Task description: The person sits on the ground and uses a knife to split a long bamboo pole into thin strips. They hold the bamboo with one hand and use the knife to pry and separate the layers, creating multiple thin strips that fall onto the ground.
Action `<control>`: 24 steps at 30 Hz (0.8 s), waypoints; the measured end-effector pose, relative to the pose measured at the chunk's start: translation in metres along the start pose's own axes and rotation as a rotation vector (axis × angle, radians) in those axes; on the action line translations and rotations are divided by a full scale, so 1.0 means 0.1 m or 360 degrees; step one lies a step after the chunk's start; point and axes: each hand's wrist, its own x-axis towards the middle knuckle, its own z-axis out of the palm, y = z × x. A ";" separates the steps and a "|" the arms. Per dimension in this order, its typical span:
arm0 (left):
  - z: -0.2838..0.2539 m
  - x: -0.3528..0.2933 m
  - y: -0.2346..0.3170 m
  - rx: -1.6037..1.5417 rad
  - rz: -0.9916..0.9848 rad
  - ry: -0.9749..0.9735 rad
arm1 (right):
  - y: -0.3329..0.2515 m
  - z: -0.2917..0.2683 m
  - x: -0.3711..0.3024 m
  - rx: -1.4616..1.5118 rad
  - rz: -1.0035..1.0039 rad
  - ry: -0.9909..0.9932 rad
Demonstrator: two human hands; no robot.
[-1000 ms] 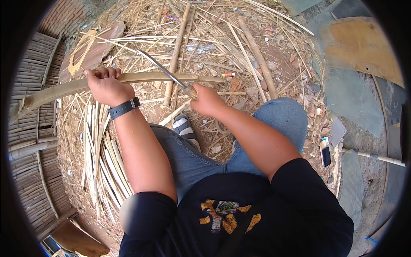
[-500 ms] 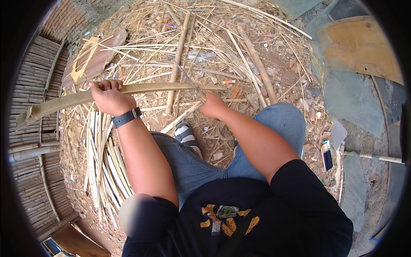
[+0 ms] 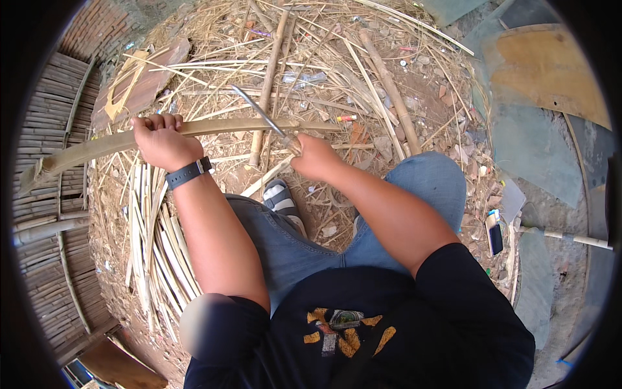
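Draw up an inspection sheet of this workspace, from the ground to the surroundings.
Surface: brown earth ground, strewn with stones and straw-like scraps.
Job's things: long tan strip; knife, its blade crossing the strip in view, contact unclear.
Clutter: pile of pale strips at left, two poles ahead, phone-like object at right.
Hands: left hand grips the strip; right hand grips the knife's handle.
Cables: nothing seen.
Surroundings: slatted wall at left, grey sheets at right.
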 end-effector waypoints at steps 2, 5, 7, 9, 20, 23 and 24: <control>0.06 -0.04 0.01 0.0018 0.0014 0.0005 | -0.03 0.01 -0.04 0.0086 -0.0115 -0.0046; 0.04 -0.04 0.01 0.0001 0.0000 -0.0012 | 0.28 0.02 0.07 -0.0027 0.0168 -0.0033; 0.02 0.00 0.01 -0.0005 -0.0020 -0.0034 | 0.35 0.05 0.17 -0.0032 0.0312 -0.0072; -0.03 -0.01 0.02 0.0011 -0.0114 -0.0001 | 0.33 0.05 0.16 -0.0080 0.0395 -0.0086; 0.08 -0.17 0.23 -0.0085 -0.0081 -0.0223 | 0.40 0.06 0.12 -0.0129 0.0365 -0.0040; 0.08 -0.15 0.33 -0.0130 -0.0085 -0.0127 | 0.40 0.10 0.17 -0.0118 0.0312 -0.0029; 0.09 -0.16 0.34 -0.0092 -0.0092 -0.0090 | 0.37 0.08 0.17 -0.0099 0.0301 -0.0026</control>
